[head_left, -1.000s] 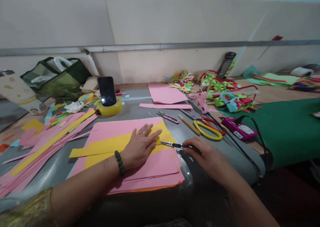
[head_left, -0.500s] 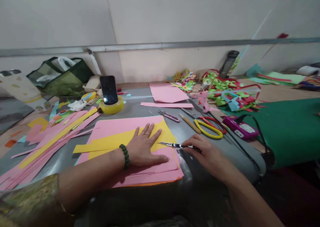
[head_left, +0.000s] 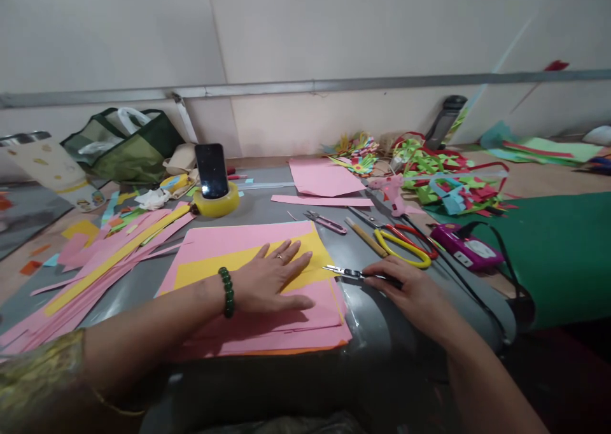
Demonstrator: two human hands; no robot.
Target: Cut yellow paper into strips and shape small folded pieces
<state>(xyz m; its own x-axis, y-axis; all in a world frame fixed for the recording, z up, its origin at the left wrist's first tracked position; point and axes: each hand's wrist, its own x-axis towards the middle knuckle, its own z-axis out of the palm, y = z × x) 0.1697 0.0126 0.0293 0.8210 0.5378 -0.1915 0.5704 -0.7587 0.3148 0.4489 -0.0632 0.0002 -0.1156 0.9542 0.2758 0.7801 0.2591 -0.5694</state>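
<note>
My left hand (head_left: 270,280) lies flat with fingers spread on a yellow paper sheet (head_left: 248,265) that rests on a stack of pink sheets (head_left: 267,319). A green bead bracelet (head_left: 226,292) circles that wrist. My right hand (head_left: 410,291) grips a craft knife (head_left: 346,272) low over the grey table, its blade pointing left toward the right edge of the yellow sheet, just off the paper.
Yellow-handled scissors (head_left: 403,246), small pink snips (head_left: 327,222), a pink glue gun (head_left: 391,189) and a purple device (head_left: 465,246) lie to the right. A phone stands in a yellow tape roll (head_left: 214,202). Pink and yellow strips (head_left: 105,256) pile at left; green felt (head_left: 558,249) at right.
The long yellow strip that stuck out to the left is no longer separate; my left hand flattened and spread. My right hand drew the knife slightly right, off the sheet's edge.
</note>
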